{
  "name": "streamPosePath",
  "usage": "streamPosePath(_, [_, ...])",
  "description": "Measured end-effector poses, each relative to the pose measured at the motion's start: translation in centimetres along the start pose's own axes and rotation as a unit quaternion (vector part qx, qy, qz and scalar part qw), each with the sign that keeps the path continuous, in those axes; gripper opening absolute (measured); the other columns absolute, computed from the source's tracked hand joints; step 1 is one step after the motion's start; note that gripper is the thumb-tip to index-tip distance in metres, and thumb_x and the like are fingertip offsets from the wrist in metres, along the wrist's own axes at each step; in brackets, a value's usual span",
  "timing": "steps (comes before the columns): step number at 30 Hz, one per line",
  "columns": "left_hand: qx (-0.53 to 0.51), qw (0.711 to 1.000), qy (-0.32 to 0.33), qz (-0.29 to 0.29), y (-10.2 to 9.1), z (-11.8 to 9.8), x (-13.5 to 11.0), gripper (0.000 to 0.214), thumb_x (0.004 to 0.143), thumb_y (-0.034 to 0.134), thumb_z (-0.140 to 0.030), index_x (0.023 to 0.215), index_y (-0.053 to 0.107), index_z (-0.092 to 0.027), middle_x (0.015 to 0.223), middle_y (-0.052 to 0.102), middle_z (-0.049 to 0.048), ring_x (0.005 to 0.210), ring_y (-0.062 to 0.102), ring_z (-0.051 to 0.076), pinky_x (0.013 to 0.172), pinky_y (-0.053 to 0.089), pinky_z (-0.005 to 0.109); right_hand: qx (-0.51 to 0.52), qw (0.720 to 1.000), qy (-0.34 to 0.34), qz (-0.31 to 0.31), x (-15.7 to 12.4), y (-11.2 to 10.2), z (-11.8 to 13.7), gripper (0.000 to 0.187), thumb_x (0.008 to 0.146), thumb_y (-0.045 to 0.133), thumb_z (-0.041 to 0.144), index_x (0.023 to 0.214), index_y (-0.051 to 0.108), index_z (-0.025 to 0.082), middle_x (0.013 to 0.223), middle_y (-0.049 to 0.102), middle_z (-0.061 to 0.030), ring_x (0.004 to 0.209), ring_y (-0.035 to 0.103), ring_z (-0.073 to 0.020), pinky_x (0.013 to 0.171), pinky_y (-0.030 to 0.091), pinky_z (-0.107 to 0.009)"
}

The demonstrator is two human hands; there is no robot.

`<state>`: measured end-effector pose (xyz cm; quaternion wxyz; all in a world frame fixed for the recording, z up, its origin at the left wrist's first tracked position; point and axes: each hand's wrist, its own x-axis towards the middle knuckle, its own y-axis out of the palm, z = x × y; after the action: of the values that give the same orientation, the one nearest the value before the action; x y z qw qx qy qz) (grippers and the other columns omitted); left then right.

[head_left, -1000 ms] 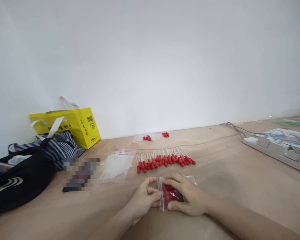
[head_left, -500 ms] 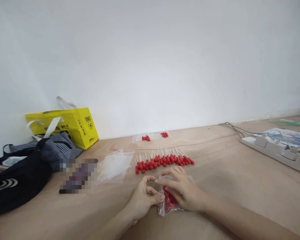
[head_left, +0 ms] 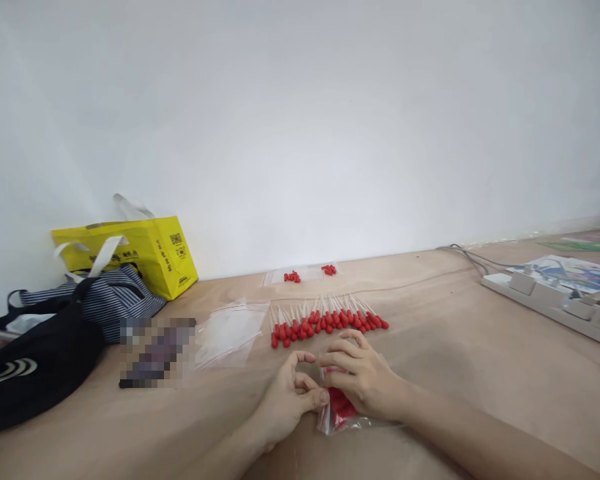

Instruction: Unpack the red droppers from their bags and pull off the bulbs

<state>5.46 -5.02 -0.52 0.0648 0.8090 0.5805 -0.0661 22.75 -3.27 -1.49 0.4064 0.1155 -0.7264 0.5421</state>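
Observation:
A clear zip bag (head_left: pixel 325 421) with red pieces (head_left: pixel 341 408) inside lies on the table in front of me. At the left edge of the bag, by its zip strip, my left hand (head_left: pixel 293 399) pinches with thumb and curled fingers. My right hand (head_left: pixel 363 379) lies over the bag from the right, its fingers bent around the upper part and covering much of the contents. Just beyond both hands is a long row of white sticks with red bulb-shaped tips (head_left: pixel 330 321), tips toward me.
Flat clear zip bags (head_left: pixel 230 333) lie left of the sticks. Near the wall, small red pieces (head_left: pixel 293 276) rest on a clear bag. A blurred dark object (head_left: pixel 157 353), a black bag (head_left: pixel 40 367) and a yellow bag (head_left: pixel 173 257) stand left. A power strip (head_left: pixel 545 300) is at right.
My right hand has shifted slightly, its fingers drawing back from the left fingertips and showing more red in the bag. My left hand stays nearly still at the bag's edge.

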Motion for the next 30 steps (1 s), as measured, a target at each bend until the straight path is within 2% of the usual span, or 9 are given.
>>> streamPosePath(3, [-0.057, 0.998, -0.003, 0.003, -0.2, 0.1, 0.1, 0.060, 0.047, 0.079, -0.036, 0.089, 0.039, -0.019, 0.051, 0.053, -0.0105, 0.050, 0.053, 0.009, 0.056, 0.042, 0.024, -0.029, 0.998, -0.004, -0.061, -0.1, 0.2, -0.2, 0.016, 0.082, 0.042, 0.012, 0.078, 0.056, 0.020, 0.090, 0.063, 0.0005, 0.089, 0.048, -0.0153, 0.085, 0.028, -0.038])
streamPosePath(5, [-0.080, 0.997, -0.006, 0.000, -0.2, 0.2, 0.2, 0.059, 0.047, 0.080, -0.036, 0.087, 0.040, -0.019, 0.052, 0.052, -0.0106, 0.050, 0.052, 0.008, 0.057, 0.043, 0.025, -0.042, 0.996, -0.014, -0.072, -0.2, 0.4, -0.3, 0.015, 0.082, 0.043, 0.012, 0.077, 0.055, 0.020, 0.088, 0.064, 0.0021, 0.087, 0.048, -0.0147, 0.086, 0.027, -0.038])
streamPosePath(8, [-0.082, 0.997, -0.005, 0.000, -0.2, 0.2, 0.1, 0.057, 0.047, 0.080, -0.036, 0.085, 0.040, -0.019, 0.053, 0.051, -0.0103, 0.052, 0.051, 0.008, 0.059, 0.043, 0.026, -0.031, 0.998, -0.037, -0.035, -0.2, 0.4, -0.3, 0.015, 0.083, 0.042, 0.012, 0.076, 0.053, 0.019, 0.090, 0.064, 0.0029, 0.091, 0.047, -0.0147, 0.090, 0.023, -0.039])
streamPosePath(10, [-0.074, 0.997, -0.001, 0.002, -0.1, 0.2, 0.0, 0.055, 0.049, 0.078, -0.037, 0.085, 0.040, -0.019, 0.055, 0.051, -0.0098, 0.054, 0.050, 0.007, 0.060, 0.043, 0.025, -0.005, 1.000, -0.018, 0.007, -0.2, 0.2, -0.2, 0.015, 0.083, 0.041, 0.011, 0.078, 0.053, 0.019, 0.089, 0.063, 0.0012, 0.092, 0.047, -0.0149, 0.091, 0.022, -0.039])
streamPosePath(13, [-0.052, 0.998, 0.014, 0.012, 0.0, 0.2, -0.1, 0.054, 0.049, 0.079, -0.034, 0.083, 0.040, -0.019, 0.056, 0.052, -0.0094, 0.054, 0.048, 0.006, 0.058, 0.039, 0.022, 0.035, 0.996, 0.039, 0.076, 0.1, -0.2, 0.1, 0.016, 0.082, 0.041, 0.011, 0.090, 0.053, 0.018, 0.084, 0.060, -0.0023, 0.085, 0.048, -0.0148, 0.088, 0.026, -0.039])
streamPosePath(16, [-0.037, 0.999, 0.026, 0.019, 0.0, 0.4, -0.1, 0.052, 0.049, 0.078, -0.030, 0.082, 0.040, -0.018, 0.059, 0.054, -0.0081, 0.056, 0.050, 0.007, 0.058, 0.038, 0.021, 0.052, 0.992, 0.036, 0.112, 0.3, -0.2, 0.2, 0.025, 0.080, 0.044, 0.015, 0.104, 0.051, 0.020, 0.085, 0.059, -0.0029, 0.081, 0.047, -0.0157, 0.086, 0.028, -0.040])
streamPosePath(20, [-0.018, 1.000, 0.020, 0.001, -0.1, 0.4, -0.1, 0.048, 0.051, 0.076, -0.028, 0.082, 0.041, -0.019, 0.060, 0.053, -0.0080, 0.054, 0.049, 0.006, 0.058, 0.036, 0.021, 0.042, 0.997, -0.006, 0.060, 0.3, 0.2, 0.1, 0.018, 0.083, 0.042, 0.014, 0.091, 0.057, 0.022, 0.078, 0.060, 0.0003, 0.077, 0.046, -0.0146, 0.083, 0.028, -0.038])
streamPosePath(25, [-0.010, 1.000, 0.020, 0.002, -0.1, 0.4, -0.1, 0.049, 0.052, 0.075, -0.033, 0.085, 0.041, -0.019, 0.060, 0.049, -0.0081, 0.053, 0.047, 0.006, 0.057, 0.036, 0.021, 0.009, 0.999, -0.029, -0.020, 0.1, 0.8, 0.1, 0.021, 0.086, 0.038, 0.013, 0.078, 0.057, 0.019, 0.071, 0.059, 0.0010, 0.071, 0.044, -0.0128, 0.080, 0.031, -0.035])
streamPosePath(30, [0.049, 0.995, 0.088, -0.005, 0.1, 0.8, -0.2, 0.038, 0.064, 0.065, -0.035, 0.090, 0.043, -0.018, 0.055, 0.044, -0.0084, 0.051, 0.043, 0.007, 0.053, 0.033, 0.021, -0.028, 0.998, -0.021, -0.045, 0.1, 1.1, 0.2, 0.025, 0.087, 0.036, 0.012, 0.075, 0.057, 0.016, 0.072, 0.060, -0.0005, 0.073, 0.046, -0.0134, 0.081, 0.032, -0.035])
